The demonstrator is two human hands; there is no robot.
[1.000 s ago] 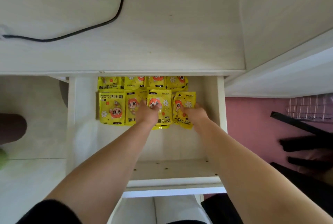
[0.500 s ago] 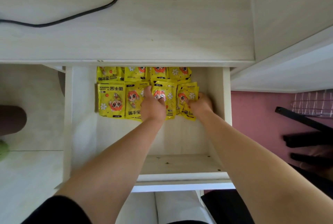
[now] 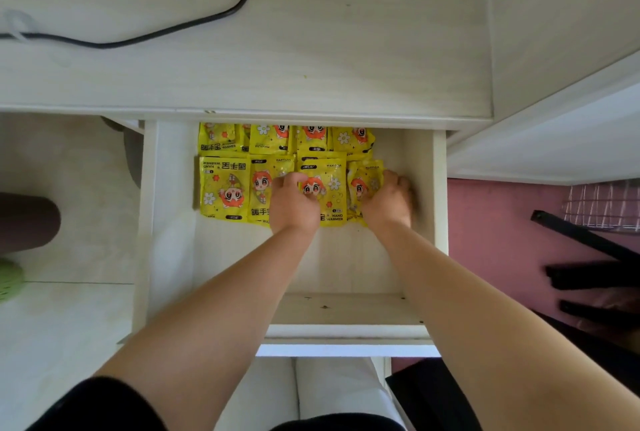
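Desk top: a pale wood-grain desk top (image 3: 346, 49) fills the upper part of the view. A thin black cable (image 3: 156, 36) curves over its left part.
Drawer: a white wooden drawer (image 3: 149, 222) stands pulled open under the desk's front edge.
Back row: glossy yellow foil hand-warmer packets printed with a red-haired cartoon figure (image 3: 270, 139) lie side by side at the drawer's far end, partly under the desk edge.
Front row: four more of the same packets touch the back row. The first packet (image 3: 223, 188), at the left end, lies flat with no hand on it.
Left hand: the left hand (image 3: 294, 203) rests over the seam between the second packet (image 3: 261, 188) and the third packet (image 3: 329, 188). Its fingers are bent with the tips down on the foil, and I cannot tell whether they pinch an edge.
Right hand: the right hand (image 3: 389, 200) has its fingers curled round the right edge of the fourth packet (image 3: 363, 184). That packet is crumpled and sits between the third packet and the drawer's right wall.
Right side: pink floor (image 3: 491, 222) with black bars (image 3: 588, 243) lying on it.
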